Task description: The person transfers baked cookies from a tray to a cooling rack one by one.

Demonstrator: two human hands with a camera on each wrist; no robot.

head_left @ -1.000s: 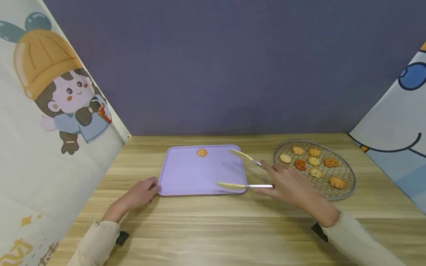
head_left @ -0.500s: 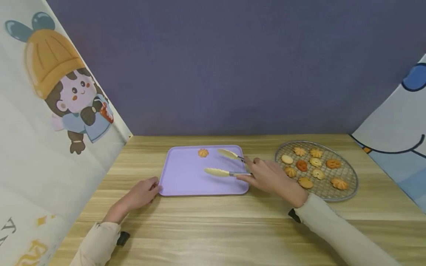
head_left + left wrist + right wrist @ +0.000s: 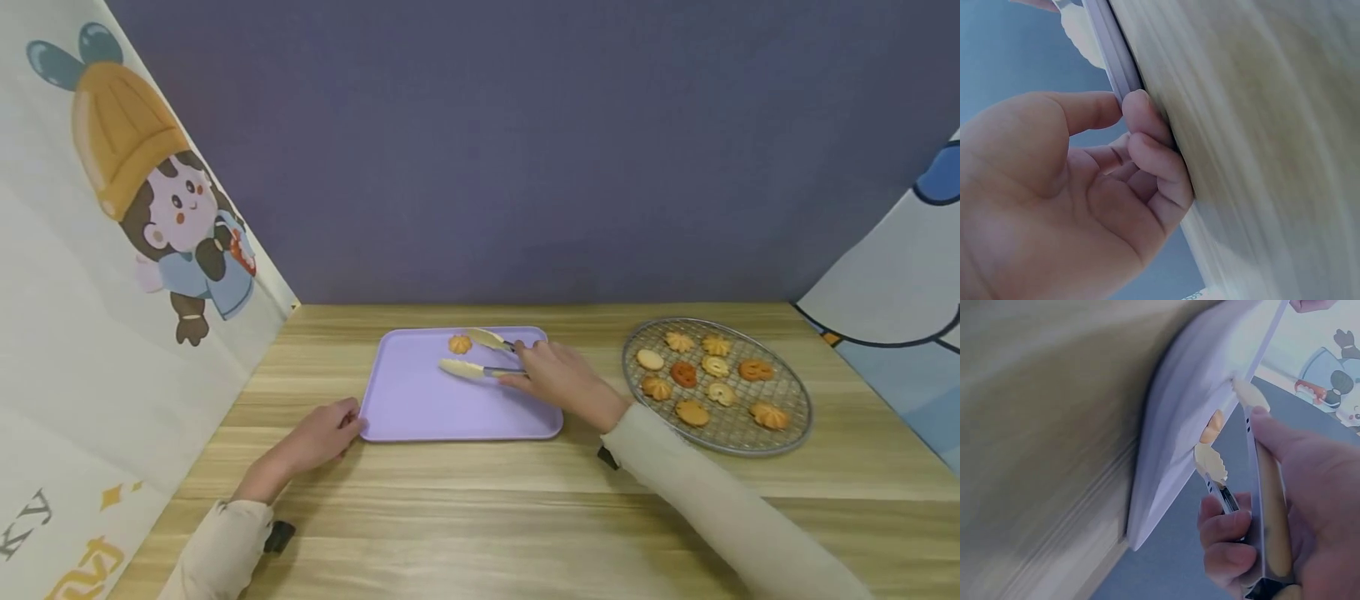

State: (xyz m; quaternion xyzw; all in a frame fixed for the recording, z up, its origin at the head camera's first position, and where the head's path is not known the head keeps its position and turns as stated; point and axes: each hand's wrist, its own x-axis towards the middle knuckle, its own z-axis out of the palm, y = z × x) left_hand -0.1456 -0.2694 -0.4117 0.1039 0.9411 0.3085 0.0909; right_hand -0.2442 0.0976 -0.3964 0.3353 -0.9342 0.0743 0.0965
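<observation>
My right hand (image 3: 558, 379) grips a pair of tongs (image 3: 462, 368) with cream scalloped tips and metal arms. The tongs' tips are spread apart over the purple tray (image 3: 420, 408), one on each side of a flower-shaped cookie (image 3: 460, 344) near the tray's back edge. From the right wrist view, the cookie (image 3: 1212, 427) shows between the two tips, thumb on one arm and fingers round the other. At the tray's front left corner, my left hand (image 3: 318, 433) pinches the rim; the left wrist view has thumb and curled forefinger meeting on the tray's edge (image 3: 1112, 47).
On the right lies a round wire rack (image 3: 750, 450) bearing several cookies of different shapes, among them a red one (image 3: 683, 373). The wooden table (image 3: 450, 517) ends at a dark blue wall panel (image 3: 480, 150). Cartoon-printed sheets (image 3: 45, 292) flank both sides.
My right hand has carried the tongs leftward and away from me, from the tray's right edge to around the cookie. The left hand has stayed at the tray's corner.
</observation>
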